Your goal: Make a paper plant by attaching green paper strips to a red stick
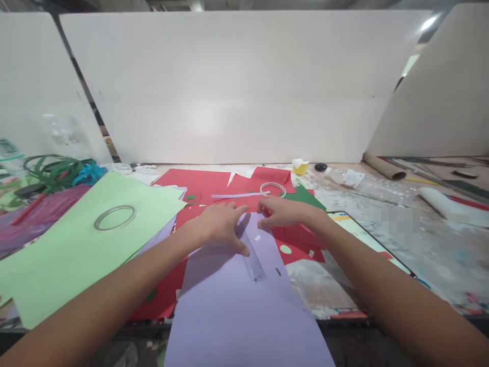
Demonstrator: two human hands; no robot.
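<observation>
A large sheet of purple paper (244, 316) lies before me and hangs over the table's near edge. On it rests a clear plastic ruler (254, 262), its far part hidden under my left hand (219, 227). That hand is spread, thumb and fingers apart, pressing on the ruler and paper. At the paper's far right edge, my right hand (282, 210) is bent with fingers curled toward the thumb; what they hold, if anything, is hidden. Just beyond it lie a roll of narrow tape (272, 190) and a thin purple strip (235, 195).
Red paper (194, 178) lies underneath and behind. Green sheets (76, 255) with a tape ring (114, 218) on top cover the left. A phone (367, 237) lies under my right forearm. Farther right are a cardboard tube (384, 165) and plastic wrap (374, 186). White panels (244, 86) stand behind.
</observation>
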